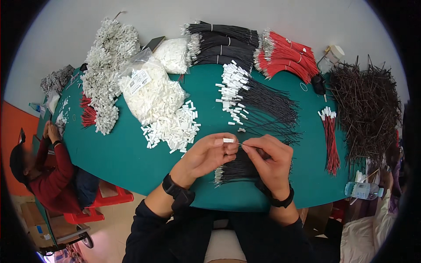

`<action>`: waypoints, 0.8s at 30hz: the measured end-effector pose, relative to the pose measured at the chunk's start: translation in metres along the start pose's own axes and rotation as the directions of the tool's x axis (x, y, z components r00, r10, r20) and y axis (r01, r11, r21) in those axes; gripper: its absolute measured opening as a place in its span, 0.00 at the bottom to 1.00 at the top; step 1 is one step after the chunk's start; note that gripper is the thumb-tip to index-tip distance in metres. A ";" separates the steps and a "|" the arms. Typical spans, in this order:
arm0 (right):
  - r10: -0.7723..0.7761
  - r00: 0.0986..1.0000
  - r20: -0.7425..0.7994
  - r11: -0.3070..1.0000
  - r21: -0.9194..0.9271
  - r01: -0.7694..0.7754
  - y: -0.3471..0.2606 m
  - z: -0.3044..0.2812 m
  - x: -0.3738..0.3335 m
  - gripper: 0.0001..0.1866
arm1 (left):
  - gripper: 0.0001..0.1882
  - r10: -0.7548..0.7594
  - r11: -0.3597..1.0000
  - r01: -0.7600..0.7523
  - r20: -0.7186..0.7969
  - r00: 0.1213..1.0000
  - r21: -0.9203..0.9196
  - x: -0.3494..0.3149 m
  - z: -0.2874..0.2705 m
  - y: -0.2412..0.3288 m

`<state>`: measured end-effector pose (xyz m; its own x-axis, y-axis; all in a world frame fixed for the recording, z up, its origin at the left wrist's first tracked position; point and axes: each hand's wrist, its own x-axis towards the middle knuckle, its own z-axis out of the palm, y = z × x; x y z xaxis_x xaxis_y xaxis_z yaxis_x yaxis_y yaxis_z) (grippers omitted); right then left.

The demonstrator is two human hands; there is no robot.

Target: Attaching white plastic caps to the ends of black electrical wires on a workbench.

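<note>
Between the thumb and fingers of my left hand is a small white connector housing. My right hand pinches a thin dark wire, whose end meets the housing; how deep it sits inside cannot be made out. Under my hands lies a bundle of black wires with bare metal ends toward the left. Just beyond, black wires with white housings on their ends are spread in a pile. Loose white housings spill out to the left of my left hand.
Plastic bags of white housings stand behind the loose ones. Black wire bundles and red wire bundles line the far edge. Finished-looking red wires, a dark wire heap and a bottle are at right. A co-worker sits at left.
</note>
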<state>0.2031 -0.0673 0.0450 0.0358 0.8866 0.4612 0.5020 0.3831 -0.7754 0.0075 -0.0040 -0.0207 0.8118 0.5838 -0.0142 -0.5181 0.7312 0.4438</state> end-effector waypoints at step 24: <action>-0.041 0.999 0.027 0.997 -0.062 0.043 0.000 0.005 0.001 0.08 | 0.16 0.378 0.712 -0.173 -0.164 0.911 0.680 -0.008 0.024 0.004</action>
<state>0.1992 -0.0653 0.0433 -0.0081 0.8766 0.4812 0.5554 0.4041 -0.7268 0.0054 -0.0139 0.0025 0.4993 0.8664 0.0077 -0.3259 0.1796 0.9282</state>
